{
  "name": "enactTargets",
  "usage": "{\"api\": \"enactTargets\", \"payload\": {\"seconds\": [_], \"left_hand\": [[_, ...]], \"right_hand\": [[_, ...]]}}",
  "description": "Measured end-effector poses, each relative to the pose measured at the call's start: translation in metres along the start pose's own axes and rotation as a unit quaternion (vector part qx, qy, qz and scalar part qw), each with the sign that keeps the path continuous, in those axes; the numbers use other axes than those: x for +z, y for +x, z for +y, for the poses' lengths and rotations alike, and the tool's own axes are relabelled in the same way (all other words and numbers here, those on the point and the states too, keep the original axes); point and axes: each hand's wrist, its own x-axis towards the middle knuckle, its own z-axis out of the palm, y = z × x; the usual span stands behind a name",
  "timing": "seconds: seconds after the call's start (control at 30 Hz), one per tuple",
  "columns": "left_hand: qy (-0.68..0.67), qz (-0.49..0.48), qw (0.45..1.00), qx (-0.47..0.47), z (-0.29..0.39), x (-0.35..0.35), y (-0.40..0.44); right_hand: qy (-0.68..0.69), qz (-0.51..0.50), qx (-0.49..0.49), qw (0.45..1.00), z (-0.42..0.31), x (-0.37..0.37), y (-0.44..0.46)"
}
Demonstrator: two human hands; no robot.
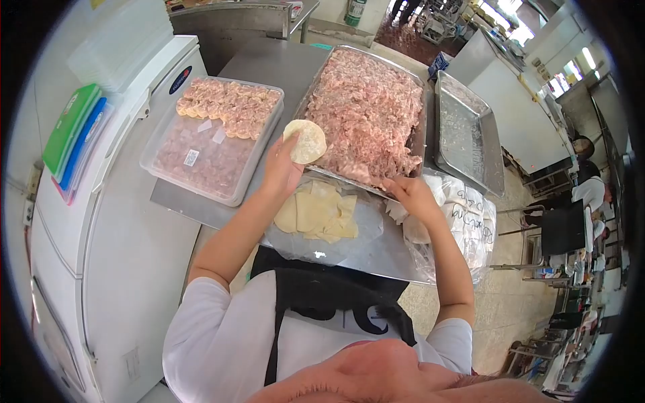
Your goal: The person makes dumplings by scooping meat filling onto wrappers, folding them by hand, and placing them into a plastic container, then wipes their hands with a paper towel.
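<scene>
My left hand holds a round, pale dough wrapper up near the left front corner of a metal tray. Raw minced meat is heaped in that tray. At the tray's front right edge, my right hand has its fingers closed by the meat; what they hold, if anything, I cannot make out. Below my hands, a loose stack of dough wrappers lies on clear plastic. To the left, a clear plastic box holds rows of filled dumplings at its far end.
A metal tray with residue stands at the right, beyond bagged white packs with handwriting. A white freezer runs along my left, with green and blue lids on it. People sit or stand in the far right background.
</scene>
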Motion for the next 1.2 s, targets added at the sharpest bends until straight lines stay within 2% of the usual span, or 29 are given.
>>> {"api": "enactTargets", "payload": {"seconds": [0.07, 0.1, 0.17, 0.3, 0.37, 0.4, 0.47, 0.53, 0.57, 0.6, 0.67, 0.7, 0.77, 0.83, 0.9, 0.97, 1.03, 1.07, 1.13, 1.2], "left_hand": [[-0.004, -0.003, 1.0, -0.015, 0.001, 0.002, 0.002], [-0.007, 0.003, 1.0, -0.01, 0.0, 0.004, 0.004], [-0.011, 0.007, 1.0, -0.005, 0.0, 0.007, 0.006], [-0.018, 0.022, 1.0, 0.004, 0.002, 0.009, 0.004], [-0.024, 0.023, 0.999, 0.006, -0.006, 0.004, 0.009], [-0.028, 0.019, 0.999, -0.013, -0.01, 0.004, 0.01], [-0.032, 0.015, 0.999, -0.03, -0.017, 0.008, 0.012], [-0.077, -0.013, 0.992, -0.097, -0.022, 0.03, 0.009], [-0.078, -0.014, 0.992, -0.096, -0.025, 0.043, 0.008], [-0.086, -0.03, 0.99, -0.107, -0.03, 0.058, 0.007], [-0.093, -0.05, 0.988, -0.115, -0.038, 0.083, 0.008], [-0.124, -0.084, 0.981, -0.12, -0.042, 0.093, 0.009], [-0.154, -0.118, 0.973, -0.123, -0.04, 0.104, 0.012], [-0.181, -0.029, 0.974, -0.135, -0.036, 0.112, 0.017], [-0.167, -0.036, 0.979, -0.112, -0.046, 0.093, 0.03], [-0.151, -0.043, 0.983, -0.095, -0.049, 0.079, 0.037], [-0.161, -0.035, 0.983, -0.078, -0.05, 0.076, 0.037], [-0.16, -0.037, 0.983, -0.079, -0.05, 0.077, 0.038], [-0.169, -0.031, 0.981, -0.086, -0.048, 0.078, 0.039], [-0.189, -0.036, 0.976, -0.098, -0.045, 0.075, 0.041]], "right_hand": [[0.133, -0.037, 0.064, 0.988, -0.006, -0.022, 0.004], [0.132, -0.036, 0.065, 0.988, -0.003, -0.026, 0.006], [-0.108, -0.002, -0.04, 0.993, 0.002, -0.032, 0.01], [-0.155, -0.06, -0.002, 0.986, -0.003, -0.009, -0.004], [-0.02, -0.032, 0.008, 0.999, 0.002, -0.01, -0.007], [-0.02, -0.032, 0.006, 0.999, 0.002, -0.01, -0.009], [0.128, -0.001, 0.085, 0.988, 0.0, -0.01, -0.011], [0.143, 0.025, 0.112, 0.983, 0.0, -0.012, -0.005], [0.158, 0.051, 0.14, 0.976, 0.0, -0.014, -0.001], [0.157, 0.053, 0.139, 0.976, -0.003, -0.015, 0.004], [0.256, 0.155, 0.062, 0.952, -0.019, -0.018, 0.015], [0.255, 0.158, 0.059, 0.952, -0.022, -0.014, 0.018], [0.205, 0.159, 0.015, 0.966, -0.024, -0.002, 0.023], [0.202, 0.168, 0.001, 0.965, -0.021, -0.006, 0.019], [0.037, 0.088, -0.013, 0.995, -0.006, -0.027, 0.012], [-0.014, 0.094, -0.037, 0.995, -0.013, -0.047, 0.001], [-0.132, 0.068, 0.058, 0.987, -0.04, -0.073, -0.009], [-0.133, 0.069, 0.06, 0.987, -0.042, -0.071, -0.009], [-0.11, 0.148, 0.052, 0.982, -0.045, -0.064, -0.008], [-0.071, 0.182, 0.044, 0.98, -0.048, -0.054, -0.007]]}}
